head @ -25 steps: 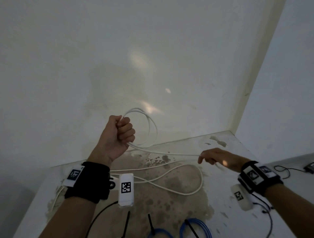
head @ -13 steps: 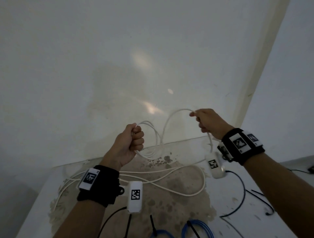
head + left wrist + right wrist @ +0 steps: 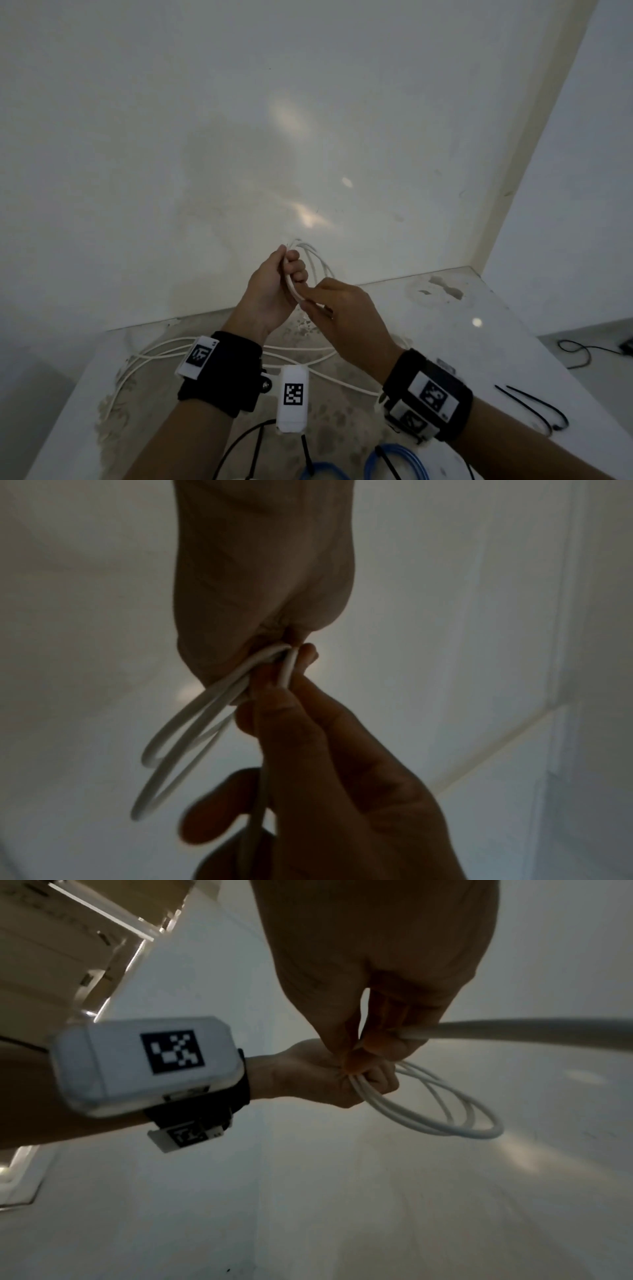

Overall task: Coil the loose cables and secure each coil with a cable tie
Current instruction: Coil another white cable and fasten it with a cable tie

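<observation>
While left hand (image 3: pixel 274 294) grips white cable (image 3: pixel 428 1112), right hand (image 3: pixel 346 315) pinches it.

Right hand (image 3: pixel 377 961) pinching white cable (image 3: pixel 428 1110) beside left hand (image 3: pixel 325 1080), which grips its coiled loops; tagged white wrist unit (image 3: pixel 147 1064) at left

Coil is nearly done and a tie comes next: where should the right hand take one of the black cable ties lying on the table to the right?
Probably mid-strap. The black cable ties lie flat on the table, side by side, so come from above and pinch one strap across its width, clear of the looped end nearest you. The right hand must first release the white cable, which the left hand grips.
</observation>
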`<control>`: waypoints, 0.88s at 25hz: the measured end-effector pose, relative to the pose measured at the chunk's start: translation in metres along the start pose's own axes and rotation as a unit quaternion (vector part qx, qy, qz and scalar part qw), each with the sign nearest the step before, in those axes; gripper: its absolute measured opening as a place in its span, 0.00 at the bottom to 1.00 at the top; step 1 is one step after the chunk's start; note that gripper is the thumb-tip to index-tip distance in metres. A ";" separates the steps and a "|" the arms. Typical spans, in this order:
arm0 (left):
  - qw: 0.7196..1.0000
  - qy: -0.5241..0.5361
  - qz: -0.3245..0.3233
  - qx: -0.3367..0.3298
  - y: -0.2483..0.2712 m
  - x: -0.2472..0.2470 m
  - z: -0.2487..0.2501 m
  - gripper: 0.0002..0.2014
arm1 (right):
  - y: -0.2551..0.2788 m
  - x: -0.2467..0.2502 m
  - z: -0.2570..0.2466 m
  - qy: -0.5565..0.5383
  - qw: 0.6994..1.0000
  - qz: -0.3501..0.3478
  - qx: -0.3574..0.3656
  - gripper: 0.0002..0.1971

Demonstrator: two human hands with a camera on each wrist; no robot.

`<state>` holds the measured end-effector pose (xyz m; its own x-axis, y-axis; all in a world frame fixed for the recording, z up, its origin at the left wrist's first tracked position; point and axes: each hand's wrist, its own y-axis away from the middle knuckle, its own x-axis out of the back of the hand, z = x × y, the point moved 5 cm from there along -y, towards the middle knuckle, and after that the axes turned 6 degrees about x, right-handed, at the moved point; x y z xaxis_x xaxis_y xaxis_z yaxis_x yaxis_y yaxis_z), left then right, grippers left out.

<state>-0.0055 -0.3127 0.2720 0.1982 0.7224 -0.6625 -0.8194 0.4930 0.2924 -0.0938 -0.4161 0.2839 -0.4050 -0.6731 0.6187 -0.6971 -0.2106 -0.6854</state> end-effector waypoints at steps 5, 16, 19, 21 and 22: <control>0.997 0.074 -0.007 -0.003 0.001 0.007 0.003 0.20 | 0.035 -0.017 0.014 -0.245 0.959 -0.044 -0.135 0.11; 0.991 -0.051 0.122 -0.014 0.003 0.011 -0.010 0.23 | 0.011 -0.024 0.050 -0.664 0.573 0.117 -0.466 0.21; 0.977 -0.096 0.186 -0.035 0.003 0.015 -0.007 0.24 | 0.016 -0.034 0.044 -0.614 0.604 0.117 -0.494 0.28; 0.970 -0.116 0.212 -0.030 0.005 0.016 -0.007 0.22 | 0.017 -0.035 0.041 -0.570 0.638 0.111 -0.505 0.30; 0.967 -0.132 0.218 -0.024 0.006 0.017 -0.007 0.22 | 0.016 -0.034 0.040 -0.549 0.656 0.111 -0.506 0.28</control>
<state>-0.0110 -0.3006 0.2573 -0.0469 0.9584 -0.2816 -0.8790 0.0943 0.4673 -0.0675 -0.4250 0.2359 -0.2798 -0.8294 -0.4836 -0.9537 0.1824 0.2389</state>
